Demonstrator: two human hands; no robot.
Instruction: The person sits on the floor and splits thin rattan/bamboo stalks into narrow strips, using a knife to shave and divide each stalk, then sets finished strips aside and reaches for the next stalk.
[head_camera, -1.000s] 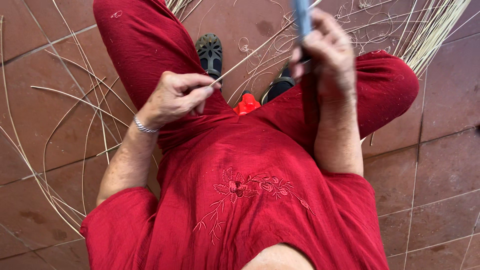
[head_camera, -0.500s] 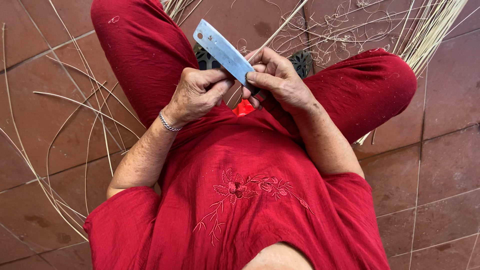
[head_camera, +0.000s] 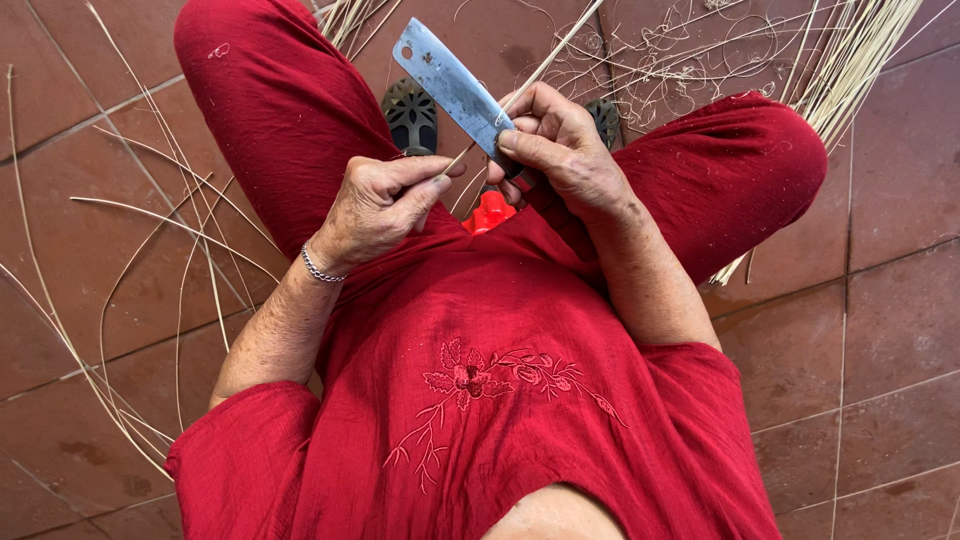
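Nearest, over the red-clothed lap, the left hand (head_camera: 385, 205) pinches a thin pale cane strip (head_camera: 545, 65), fingers closed on its near end. Just right, the right hand (head_camera: 560, 150) is clamped on the handle of a cleaver (head_camera: 450, 85), blade angled far-left against the strip. The strip looks light, springy and splintery; best held close to the blade. Farther off, loose strips (head_camera: 860, 50) lie on the tiled floor (head_camera: 880, 300).
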